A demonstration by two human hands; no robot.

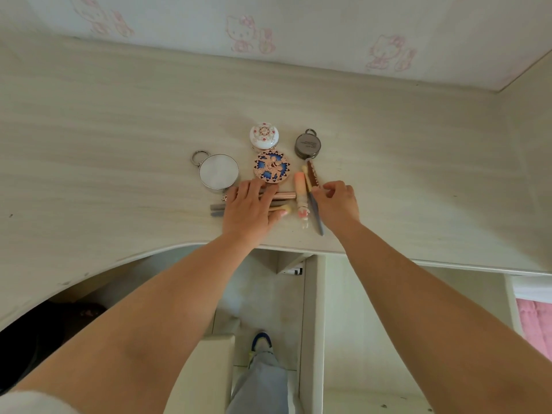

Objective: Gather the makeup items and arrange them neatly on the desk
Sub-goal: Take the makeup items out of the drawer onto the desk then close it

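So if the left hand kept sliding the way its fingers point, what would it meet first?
Probably the blue and gold compact: the left hand lies flat over the pencils, fingertips pointing away from the person, nearly at the compact's near edge. The silver compact sits just left.

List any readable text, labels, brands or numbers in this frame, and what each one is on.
None can be read.
Dark round compact: a pale label with lines of print on its lid, too small and blurred to read.
Brown tube: faint marks, unreadable.
Wallpaper: pink cartoon cat figures only, no words.
Blue patterned compact and white floral compact: ornament only, no text.
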